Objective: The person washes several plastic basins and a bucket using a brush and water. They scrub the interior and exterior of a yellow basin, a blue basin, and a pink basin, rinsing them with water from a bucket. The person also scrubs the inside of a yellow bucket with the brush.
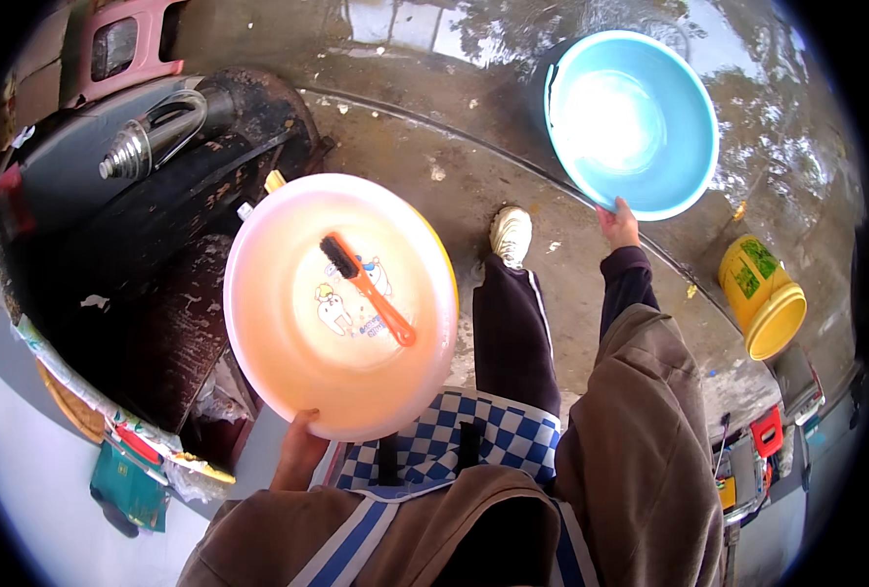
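Observation:
A pale pink-orange plastic basin [280,330] with cartoon prints is gripped at its near rim by my left hand [304,447]. Inside it lies an orange-handled scrub brush [375,297] with dark bristles. A yellow edge shows behind the basin's right side. My right hand [619,224] holds the near rim of a light blue plastic bucket [680,125], whose open top faces me; it looks empty. I wear a blue-and-white checkered apron [507,433] over brown clothing.
A yellow bucket [735,271] lies tilted at the right on wet concrete. At the left are a dark, worn table [148,308], a metal lamp-like object [148,143] and a pink plastic stool [122,44]. A red-handled item [766,431] sits at lower right.

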The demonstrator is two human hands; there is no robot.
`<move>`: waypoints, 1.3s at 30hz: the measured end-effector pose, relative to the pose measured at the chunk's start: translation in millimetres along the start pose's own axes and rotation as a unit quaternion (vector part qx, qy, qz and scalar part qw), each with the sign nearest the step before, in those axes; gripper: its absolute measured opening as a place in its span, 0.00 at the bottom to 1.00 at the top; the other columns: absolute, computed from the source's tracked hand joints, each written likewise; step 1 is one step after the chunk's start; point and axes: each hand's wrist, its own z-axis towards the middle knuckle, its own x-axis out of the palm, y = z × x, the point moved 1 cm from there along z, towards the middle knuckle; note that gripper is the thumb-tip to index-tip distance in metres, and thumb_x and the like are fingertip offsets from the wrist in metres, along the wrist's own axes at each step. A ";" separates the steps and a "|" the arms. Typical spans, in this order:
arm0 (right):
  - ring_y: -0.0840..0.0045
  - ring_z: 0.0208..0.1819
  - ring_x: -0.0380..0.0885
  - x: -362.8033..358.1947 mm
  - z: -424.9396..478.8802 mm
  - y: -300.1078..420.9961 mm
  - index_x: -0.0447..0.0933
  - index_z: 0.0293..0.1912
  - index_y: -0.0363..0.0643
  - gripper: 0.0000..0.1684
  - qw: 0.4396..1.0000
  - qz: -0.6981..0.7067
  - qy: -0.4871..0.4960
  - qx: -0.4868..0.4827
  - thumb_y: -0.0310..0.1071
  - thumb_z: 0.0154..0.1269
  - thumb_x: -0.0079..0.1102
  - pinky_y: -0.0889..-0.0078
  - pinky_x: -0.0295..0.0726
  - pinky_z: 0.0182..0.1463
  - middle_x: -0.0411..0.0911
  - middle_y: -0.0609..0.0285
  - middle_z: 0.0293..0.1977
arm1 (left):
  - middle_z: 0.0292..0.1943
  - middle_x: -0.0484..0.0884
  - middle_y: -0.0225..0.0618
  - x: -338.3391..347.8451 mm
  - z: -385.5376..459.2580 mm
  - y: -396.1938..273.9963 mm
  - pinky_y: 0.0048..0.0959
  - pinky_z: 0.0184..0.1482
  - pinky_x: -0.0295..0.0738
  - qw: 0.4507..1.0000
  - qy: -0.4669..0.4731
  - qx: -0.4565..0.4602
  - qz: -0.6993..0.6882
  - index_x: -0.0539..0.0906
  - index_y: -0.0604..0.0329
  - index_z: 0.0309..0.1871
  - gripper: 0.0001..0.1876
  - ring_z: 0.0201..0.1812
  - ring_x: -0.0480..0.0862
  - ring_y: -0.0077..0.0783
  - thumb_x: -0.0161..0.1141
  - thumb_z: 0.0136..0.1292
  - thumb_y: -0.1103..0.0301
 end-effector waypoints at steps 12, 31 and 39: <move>0.54 0.39 0.75 20.1 -29.2 108.3 0.63 0.47 0.31 0.18 0.991 0.098 0.076 -0.040 0.28 0.56 0.50 0.75 0.82 0.29 0.71 0.45 0.40 | 0.54 0.69 0.40 30.8 -25.8 -1.3 0.36 0.60 0.61 0.998 -0.039 0.042 -0.023 0.62 0.64 0.57 0.27 0.56 0.69 0.38 0.50 0.51 0.73; 0.88 0.10 0.63 -141.5 -293.6 -55.4 0.42 0.61 0.32 0.39 0.739 0.518 0.364 0.232 0.42 0.60 0.47 0.90 0.64 0.13 0.69 0.38 0.47 | 0.49 0.73 0.42 83.6 -29.9 -66.6 0.33 0.54 0.71 0.997 0.041 0.043 0.051 0.66 0.66 0.53 0.23 0.51 0.74 0.37 0.53 0.50 0.76; 0.84 0.19 0.69 -128.7 -299.7 46.3 0.69 0.46 0.37 0.16 0.883 0.427 0.192 -0.033 0.32 0.58 0.52 0.87 0.71 0.20 0.71 0.49 0.44 | 0.47 0.74 0.41 89.8 -30.4 -61.2 0.32 0.51 0.73 0.991 0.061 0.006 0.123 0.67 0.66 0.51 0.21 0.49 0.76 0.37 0.51 0.51 0.74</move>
